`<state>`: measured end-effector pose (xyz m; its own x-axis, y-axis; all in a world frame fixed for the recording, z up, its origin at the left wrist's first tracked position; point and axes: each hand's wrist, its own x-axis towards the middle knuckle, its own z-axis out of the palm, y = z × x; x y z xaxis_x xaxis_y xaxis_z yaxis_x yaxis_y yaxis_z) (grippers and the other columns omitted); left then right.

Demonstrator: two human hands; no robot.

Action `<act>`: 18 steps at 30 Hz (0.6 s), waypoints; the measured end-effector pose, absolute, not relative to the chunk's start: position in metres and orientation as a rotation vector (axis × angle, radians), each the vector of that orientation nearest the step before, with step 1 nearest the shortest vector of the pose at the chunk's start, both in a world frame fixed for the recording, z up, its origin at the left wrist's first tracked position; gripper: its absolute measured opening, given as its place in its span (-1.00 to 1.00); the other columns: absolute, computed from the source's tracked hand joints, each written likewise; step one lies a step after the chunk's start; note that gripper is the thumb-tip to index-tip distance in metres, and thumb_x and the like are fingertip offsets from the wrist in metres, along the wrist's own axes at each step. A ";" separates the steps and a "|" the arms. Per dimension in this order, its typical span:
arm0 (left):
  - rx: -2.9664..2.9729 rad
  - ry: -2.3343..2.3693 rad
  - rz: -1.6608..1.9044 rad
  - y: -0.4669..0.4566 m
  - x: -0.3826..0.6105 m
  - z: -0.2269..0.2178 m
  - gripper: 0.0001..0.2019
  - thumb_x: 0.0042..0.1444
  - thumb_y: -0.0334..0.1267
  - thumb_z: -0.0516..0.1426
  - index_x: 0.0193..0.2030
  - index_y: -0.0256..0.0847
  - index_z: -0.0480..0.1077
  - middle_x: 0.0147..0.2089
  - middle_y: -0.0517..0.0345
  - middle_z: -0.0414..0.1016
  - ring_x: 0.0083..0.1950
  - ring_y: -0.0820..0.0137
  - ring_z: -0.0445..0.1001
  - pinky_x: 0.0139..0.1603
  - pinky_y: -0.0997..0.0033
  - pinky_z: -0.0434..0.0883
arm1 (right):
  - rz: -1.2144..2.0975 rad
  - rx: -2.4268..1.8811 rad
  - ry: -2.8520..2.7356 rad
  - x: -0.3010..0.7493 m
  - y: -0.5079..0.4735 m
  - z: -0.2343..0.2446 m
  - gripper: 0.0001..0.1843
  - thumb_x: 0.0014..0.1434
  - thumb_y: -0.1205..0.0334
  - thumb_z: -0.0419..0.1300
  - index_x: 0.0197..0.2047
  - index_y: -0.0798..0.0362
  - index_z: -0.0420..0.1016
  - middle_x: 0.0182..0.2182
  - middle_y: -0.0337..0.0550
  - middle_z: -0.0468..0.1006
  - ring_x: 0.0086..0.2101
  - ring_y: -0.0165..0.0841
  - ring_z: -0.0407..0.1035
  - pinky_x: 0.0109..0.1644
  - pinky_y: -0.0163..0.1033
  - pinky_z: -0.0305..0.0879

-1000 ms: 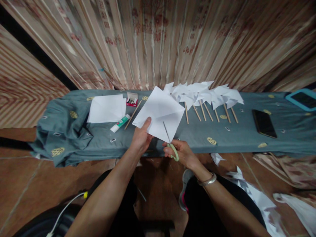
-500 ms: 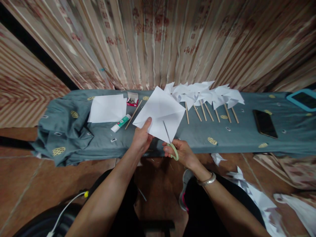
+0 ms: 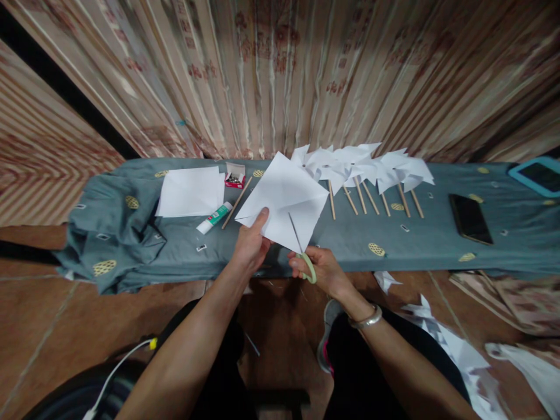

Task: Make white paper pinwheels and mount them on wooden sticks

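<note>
My left hand point(image 3: 254, 239) pinches a square sheet of white paper point(image 3: 284, 189) near its lower left edge, thumb on top. The sheet is turned like a diamond and has crease lines; a slit shows at its left corner. In my right hand point(image 3: 321, 268) are scissors point(image 3: 308, 267) with pale green handles. Their blade lies over the paper at its bottom corner, pointing up toward the centre. My right fingers are closed about the handles, partly hidden behind them.
Paper pinwheels on wooden sticks point(image 3: 350, 166) lie at the back. Left are a paper stack point(image 3: 190, 192), a glue stick point(image 3: 214, 218), a loose stick point(image 3: 237, 203) and a red box of pins point(image 3: 235, 175). A phone point(image 3: 470, 219) and a blue-framed device point(image 3: 536, 176) lie right. White paper pieces point(image 3: 455, 344) are below.
</note>
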<state>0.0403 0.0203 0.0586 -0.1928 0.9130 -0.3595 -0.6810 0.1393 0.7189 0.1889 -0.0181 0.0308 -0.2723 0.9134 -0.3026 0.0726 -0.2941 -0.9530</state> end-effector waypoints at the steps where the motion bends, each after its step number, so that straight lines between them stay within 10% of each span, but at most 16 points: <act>1: 0.316 0.986 1.474 0.020 0.040 0.059 -0.77 0.10 -0.35 0.22 -0.08 -0.29 0.49 -0.16 0.01 0.63 -0.12 0.31 0.59 -0.02 0.33 0.51 | 1.642 -1.307 -1.282 0.189 -0.018 0.031 -0.51 -0.19 -0.19 0.41 -0.47 0.11 0.52 -0.66 -0.26 0.46 -0.61 -0.50 0.24 -0.52 -0.33 0.14; 18: 0.301 0.990 1.481 0.019 0.041 0.060 -0.82 0.12 -0.37 0.20 -0.11 -0.31 0.50 -0.17 -0.01 0.64 -0.12 0.31 0.60 -0.01 0.34 0.52 | 1.619 -1.276 -1.334 0.190 -0.017 0.025 -0.56 -0.12 -0.15 0.39 -0.47 0.09 0.52 -0.65 -0.26 0.48 -0.61 -0.49 0.27 -0.50 -0.33 0.18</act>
<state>0.0405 0.0194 0.0603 -0.1994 0.9097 -0.3643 -0.6844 0.1368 0.7162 0.1902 -0.0174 0.0253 -0.2945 0.9187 -0.2632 0.0825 -0.2499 -0.9648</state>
